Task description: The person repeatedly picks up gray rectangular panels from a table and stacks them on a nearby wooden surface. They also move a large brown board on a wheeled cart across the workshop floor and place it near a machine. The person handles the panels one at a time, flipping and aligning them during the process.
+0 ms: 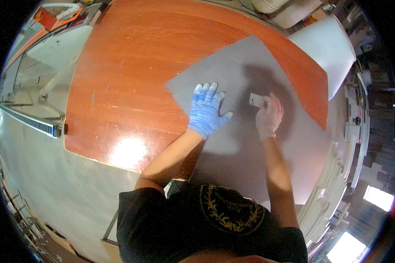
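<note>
A large dark grey sheet (232, 166) lies at a slant across a reddish-brown wooden tabletop, one corner pointing away from me. My left hand (207, 111), in a blue striped glove with pale fingertips, rests on the sheet near its left edge, fingers stretched out. To its right, my right hand (269, 116) wears a pale, pinkish-white glove. Its thumb and fingers pinch a small flat light-grey rectangular piece (255, 100) with a tiny dark mark. The piece is over the sheet; whether it touches the surface I cannot tell. A dark shadow surrounds the right hand.
The reddish-brown tabletop (127, 65) extends left and beyond the sheet. A white curved sheet (327, 48) stands at the far right. Stacked pale panels or strips (333, 184) line the right side. A dark-slotted rail (35, 122) ends by the table's left edge.
</note>
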A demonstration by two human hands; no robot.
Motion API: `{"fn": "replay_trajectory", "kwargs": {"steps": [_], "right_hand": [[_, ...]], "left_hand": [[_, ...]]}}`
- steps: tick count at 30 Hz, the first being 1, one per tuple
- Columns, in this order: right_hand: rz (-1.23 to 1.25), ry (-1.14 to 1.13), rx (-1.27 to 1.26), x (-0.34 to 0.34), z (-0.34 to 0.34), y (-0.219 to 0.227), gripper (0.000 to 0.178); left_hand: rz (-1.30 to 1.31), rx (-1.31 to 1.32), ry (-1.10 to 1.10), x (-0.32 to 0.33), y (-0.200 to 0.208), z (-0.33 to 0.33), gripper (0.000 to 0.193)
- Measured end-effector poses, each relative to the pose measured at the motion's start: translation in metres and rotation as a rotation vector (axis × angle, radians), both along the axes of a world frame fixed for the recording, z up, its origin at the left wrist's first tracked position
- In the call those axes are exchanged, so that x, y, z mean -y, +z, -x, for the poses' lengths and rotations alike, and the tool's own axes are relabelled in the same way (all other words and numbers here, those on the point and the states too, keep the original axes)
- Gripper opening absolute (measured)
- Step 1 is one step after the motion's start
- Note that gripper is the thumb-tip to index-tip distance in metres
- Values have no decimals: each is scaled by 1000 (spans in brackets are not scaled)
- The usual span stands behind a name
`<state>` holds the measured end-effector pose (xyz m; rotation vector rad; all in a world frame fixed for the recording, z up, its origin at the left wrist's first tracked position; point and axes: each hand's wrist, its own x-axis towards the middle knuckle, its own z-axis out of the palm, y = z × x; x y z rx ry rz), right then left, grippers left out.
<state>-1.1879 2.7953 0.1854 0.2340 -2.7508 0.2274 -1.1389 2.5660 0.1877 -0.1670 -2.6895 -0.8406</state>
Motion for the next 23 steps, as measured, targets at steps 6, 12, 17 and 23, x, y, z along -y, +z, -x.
{"fn": "replay_trajectory", "kwargs": {"steps": [6, 12, 17, 23], "right_hand": [[23, 120, -101, -3, 2, 1, 20], [154, 77, 71, -7, 7, 17, 22], [-1, 3, 322, -12, 21, 33, 22], [-350, -96, 437, 7, 25, 44, 26]], "left_hand": [[-51, -5, 5, 2, -2, -2, 60], [-68, -31, 6, 4, -3, -4, 57], [-54, -29, -1, 3, -1, -5, 57], [4, 30, -12, 2, 4, -7, 58]]}}
